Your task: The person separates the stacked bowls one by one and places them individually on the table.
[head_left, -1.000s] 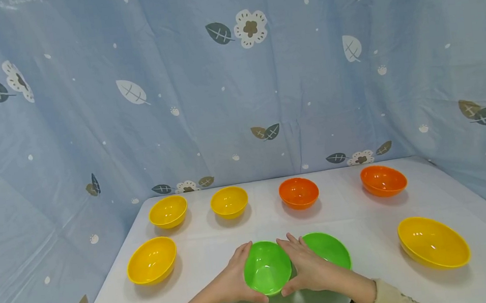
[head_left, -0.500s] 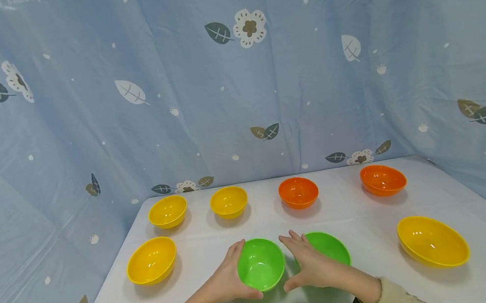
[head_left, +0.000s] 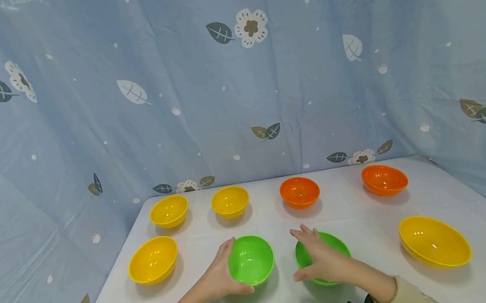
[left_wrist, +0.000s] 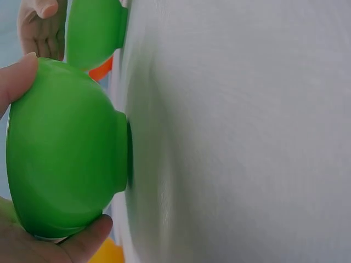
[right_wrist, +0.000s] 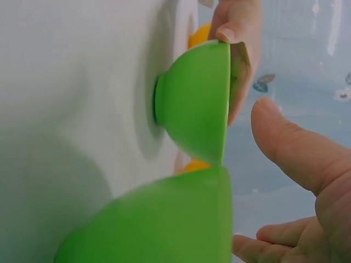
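Observation:
My left hand holds a green bowl at its left side, the thumb at the near rim and the fingers round the far side. In the left wrist view this bowl stands upright, its foot at the white tabletop. My right hand hovers over a second green bowl, partly covering it in the head view. Its thumb and fingers are spread. The right wrist view shows the right hand beside the rim of that nearer bowl, with nothing gripped.
Yellow bowls stand at the left front, back left, back middle and right. Two orange bowls, one central and one right, sit along the back edge. A blue patterned curtain hangs behind the white table.
The left hand has carried its green bowl leftward, away from the second one. The right hand has let go of that bowl and moved right, over the other green bowl.

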Demonstrator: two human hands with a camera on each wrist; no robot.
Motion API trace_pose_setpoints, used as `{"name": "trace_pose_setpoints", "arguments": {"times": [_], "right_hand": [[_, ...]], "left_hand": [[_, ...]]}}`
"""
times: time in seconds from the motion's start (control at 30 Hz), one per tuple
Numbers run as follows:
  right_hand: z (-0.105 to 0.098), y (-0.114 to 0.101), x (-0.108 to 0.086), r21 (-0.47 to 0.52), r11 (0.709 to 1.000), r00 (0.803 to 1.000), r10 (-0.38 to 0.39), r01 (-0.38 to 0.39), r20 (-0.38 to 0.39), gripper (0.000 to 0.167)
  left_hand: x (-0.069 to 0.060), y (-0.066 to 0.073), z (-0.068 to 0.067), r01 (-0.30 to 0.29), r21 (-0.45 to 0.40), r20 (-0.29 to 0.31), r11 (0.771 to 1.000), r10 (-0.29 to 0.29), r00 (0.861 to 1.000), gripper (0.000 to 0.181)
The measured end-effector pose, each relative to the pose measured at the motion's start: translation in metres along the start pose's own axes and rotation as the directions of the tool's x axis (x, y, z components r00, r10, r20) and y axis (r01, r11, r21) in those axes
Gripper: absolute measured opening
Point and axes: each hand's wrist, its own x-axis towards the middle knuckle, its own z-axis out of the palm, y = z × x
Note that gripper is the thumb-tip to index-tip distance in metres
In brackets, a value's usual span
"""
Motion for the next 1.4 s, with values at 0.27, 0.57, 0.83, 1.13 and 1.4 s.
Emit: {"name": "trace_pose_setpoints", "arguments": {"times": [0.27, 0.57, 0.83, 1.13, 1.4], "right_hand": [[-0.012, 0.007, -0.007, -0.042, 0.999, 0.999, 0.015, -0.017, -0.047, 0.095], [-0.028, 0.015, -0.018, -0.030, 0.996, 0.995, 0.078, -0.080, -0.067, 0.098], [-0.039, 0.024, -0.025, -0.040, 0.995, 0.992, 0.085, -0.089, -0.097, 0.099], [-0.049, 0.035, -0.035, -0.062, 0.997, 0.995, 0.040, -0.046, -0.090, 0.092], [-0.058, 0.046, -0.043, -0.134, 0.991, 0.992, 0.000, -0.017, -0.126, 0.090]], "left_hand": [[-0.002, -0.004, -0.004, 0.016, 0.010, -0.030, 1.000, -0.016, 0.999, 0.121], [-0.002, -0.008, -0.010, 0.044, 0.022, -0.045, 0.999, -0.043, 0.998, 0.121], [-0.004, -0.010, -0.015, 0.042, 0.023, -0.068, 0.999, -0.040, 0.997, 0.121], [-0.006, -0.014, -0.020, 0.056, 0.050, -0.086, 0.997, -0.051, 0.995, 0.121], [-0.009, -0.018, -0.023, 0.082, 0.038, -0.094, 0.996, -0.079, 0.992, 0.122]]}}
